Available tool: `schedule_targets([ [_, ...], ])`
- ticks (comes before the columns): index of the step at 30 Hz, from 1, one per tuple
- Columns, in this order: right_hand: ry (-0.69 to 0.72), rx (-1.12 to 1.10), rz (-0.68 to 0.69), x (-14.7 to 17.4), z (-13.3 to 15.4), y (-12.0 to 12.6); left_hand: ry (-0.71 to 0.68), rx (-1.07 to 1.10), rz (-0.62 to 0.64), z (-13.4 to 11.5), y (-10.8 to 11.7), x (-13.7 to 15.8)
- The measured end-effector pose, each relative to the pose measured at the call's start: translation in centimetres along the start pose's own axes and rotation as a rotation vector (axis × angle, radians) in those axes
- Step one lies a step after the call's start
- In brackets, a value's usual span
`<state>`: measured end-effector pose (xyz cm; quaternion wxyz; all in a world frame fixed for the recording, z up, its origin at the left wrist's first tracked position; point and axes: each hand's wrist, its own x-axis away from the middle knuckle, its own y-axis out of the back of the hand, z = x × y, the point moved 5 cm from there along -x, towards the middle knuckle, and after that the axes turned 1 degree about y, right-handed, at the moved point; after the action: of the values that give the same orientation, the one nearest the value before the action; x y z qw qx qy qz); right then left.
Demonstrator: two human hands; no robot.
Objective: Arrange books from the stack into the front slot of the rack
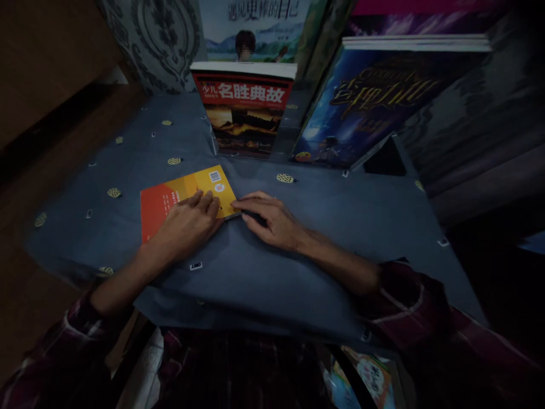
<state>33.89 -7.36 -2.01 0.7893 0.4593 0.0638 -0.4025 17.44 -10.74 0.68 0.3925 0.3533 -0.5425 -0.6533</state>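
Note:
A thin orange and yellow book (190, 184) lies closed on the cloth-covered table, with a barcode near its upper right corner. My left hand (187, 220) rests palm down across its lower part, fingers slightly bent on the cover. The lower edge of the book is partly hidden under that hand. At the lower right corner, my right hand (270, 220) touches the book with its outstretched fingertips. Its thumb is held apart from the fingers, just below the corner.
At the back, a red book (244, 113) stands upright before a taller book with a landscape cover (281, 48). A dark blue book (357, 108) leans on a stand to their right. Below the table's front edge, more colourful books (370, 378) are partly visible.

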Motion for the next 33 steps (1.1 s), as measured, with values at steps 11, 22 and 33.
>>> schedule_targets([
  [11, 0.117, 0.381, 0.040, 0.5, 1.8, -0.9, -0.008, 0.079, -0.096, 1.0, -2.2, 2.7],
  [22, 0.190, 0.445, -0.030, 0.7, 2.1, -1.3, 0.010, 0.163, -0.054, 2.1, -3.3, 7.8],
  [33, 0.163, 0.524, 0.087, -0.7, 3.9, -2.9, 0.434, 0.406, -0.009, 12.7, -4.4, 5.9],
])
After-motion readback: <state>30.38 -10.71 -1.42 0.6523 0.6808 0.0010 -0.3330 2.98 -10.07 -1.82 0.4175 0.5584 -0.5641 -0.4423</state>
